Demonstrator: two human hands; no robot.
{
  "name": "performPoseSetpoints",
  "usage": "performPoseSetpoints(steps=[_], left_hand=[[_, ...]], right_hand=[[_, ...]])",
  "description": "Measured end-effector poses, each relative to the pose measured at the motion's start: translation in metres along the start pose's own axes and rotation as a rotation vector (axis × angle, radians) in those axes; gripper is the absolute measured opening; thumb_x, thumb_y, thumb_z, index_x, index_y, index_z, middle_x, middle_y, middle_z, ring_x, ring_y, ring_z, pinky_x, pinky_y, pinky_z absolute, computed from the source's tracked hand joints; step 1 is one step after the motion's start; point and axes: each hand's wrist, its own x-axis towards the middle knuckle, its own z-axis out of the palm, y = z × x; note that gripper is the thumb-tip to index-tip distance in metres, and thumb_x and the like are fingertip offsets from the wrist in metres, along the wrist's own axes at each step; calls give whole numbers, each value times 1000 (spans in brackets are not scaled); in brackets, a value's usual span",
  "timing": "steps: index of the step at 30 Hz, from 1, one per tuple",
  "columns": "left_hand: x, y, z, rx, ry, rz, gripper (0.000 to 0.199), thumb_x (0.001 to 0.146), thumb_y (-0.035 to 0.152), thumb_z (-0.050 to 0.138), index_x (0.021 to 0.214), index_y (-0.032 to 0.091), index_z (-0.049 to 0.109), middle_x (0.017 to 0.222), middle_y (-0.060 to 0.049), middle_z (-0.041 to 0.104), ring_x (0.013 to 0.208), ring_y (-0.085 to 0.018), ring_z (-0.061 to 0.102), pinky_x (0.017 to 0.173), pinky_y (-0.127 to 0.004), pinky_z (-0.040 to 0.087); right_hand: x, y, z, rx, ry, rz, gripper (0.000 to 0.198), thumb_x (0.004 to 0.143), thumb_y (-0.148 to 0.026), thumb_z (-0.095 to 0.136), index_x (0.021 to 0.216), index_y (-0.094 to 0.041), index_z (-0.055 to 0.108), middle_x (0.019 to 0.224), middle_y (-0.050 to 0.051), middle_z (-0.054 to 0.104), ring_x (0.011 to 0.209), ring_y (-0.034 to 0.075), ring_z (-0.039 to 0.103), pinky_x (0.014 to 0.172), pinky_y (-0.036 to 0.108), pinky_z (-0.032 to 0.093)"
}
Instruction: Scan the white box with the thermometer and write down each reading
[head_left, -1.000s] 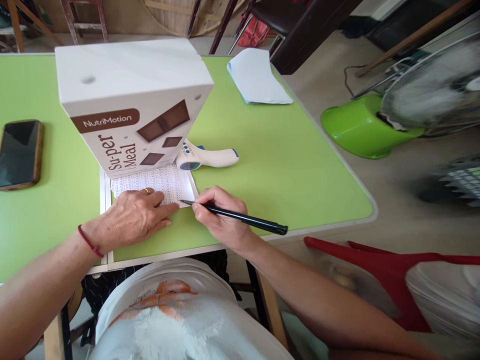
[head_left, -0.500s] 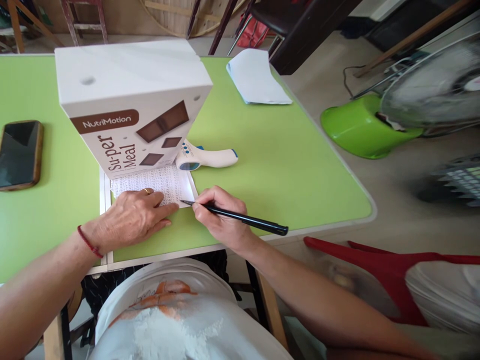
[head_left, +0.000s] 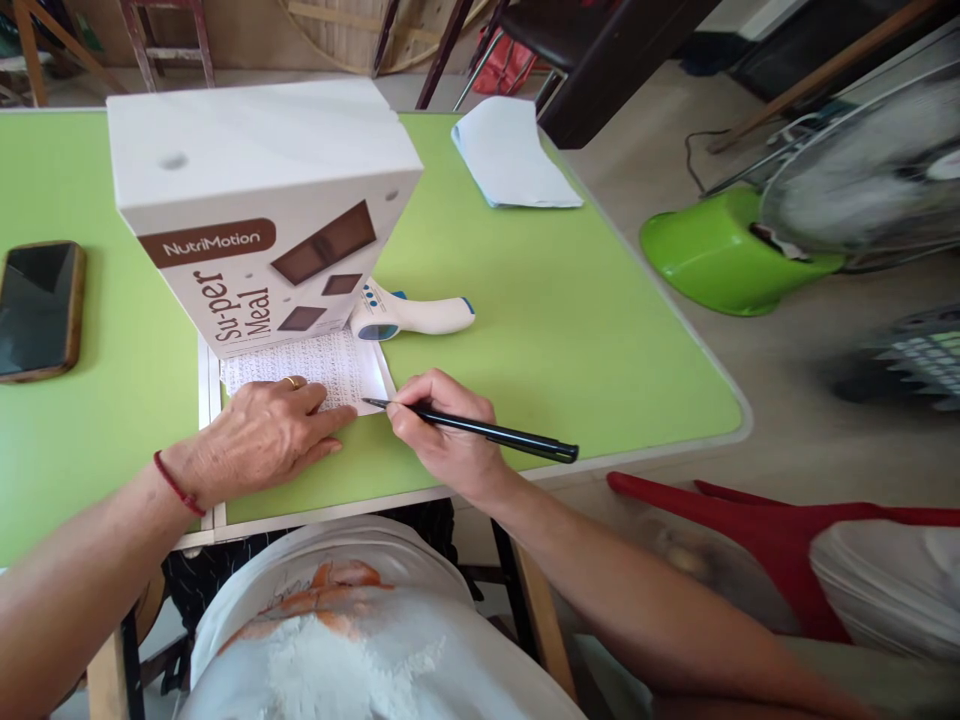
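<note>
My right hand (head_left: 446,430) grips a black pen (head_left: 502,436), its tip on the lower right part of a sheet of paper (head_left: 367,373) covered in rows of small handwriting. Flat on the sheet's lower edge and the table lies my left hand (head_left: 277,430), fingers stretched out, holding nothing. A white NutriMotion box (head_left: 262,220) stands upright just behind the sheet and hides its far part. Beside the box's lower right corner is a white and blue handheld thermometer (head_left: 420,315), lying on its side.
The green table (head_left: 540,330) ends in a rounded corner at the right. A phone (head_left: 43,310) lies at its left, folded paper (head_left: 517,155) at the far edge. Beyond the table stand a green plastic stool (head_left: 712,255), a fan (head_left: 877,170) and a red chair (head_left: 780,540).
The pen tip has shifted very slightly up on the sheet, and the pen's rear end has risen a little. My left hand stays in place.
</note>
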Motion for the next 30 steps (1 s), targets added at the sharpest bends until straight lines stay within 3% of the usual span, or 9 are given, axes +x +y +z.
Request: performPoseSetpoints(steps=[18,21,26,30], left_hand=[[-1,1,0,5,-4,-1,28,96,37,49,116,23,61,79,-3,59,61,-19,55,46,-28,34],[0,1,0,3,-17,-9,28,96,37,47,117,23,61,79,-3,59,61,-18,55,46,-28,35],[0,0,1,-10,-35,-13,29,97,38,46,117,23,61,80,-3,59,62,-19,55,47,-29,37],[0,-1,2,-25,-41,-16,30,98,38,43,116,23,61,83,-4,60,64,-20,57,48,-28,38]], right_hand=[[-1,2,1,19,-12,11,14,74,-22,55,64,-23,45,50,-6,48,44,9,44,45,24,38],[-3,3,1,-4,47,-19,15,75,-21,56,66,-24,45,52,-6,49,46,10,47,47,24,40],[2,2,-10,-190,194,-115,8,75,-16,57,75,-24,55,65,-3,58,55,12,52,54,27,46],[20,1,-25,-434,58,-232,16,76,-12,54,80,-23,65,78,4,65,66,16,60,59,30,47]])
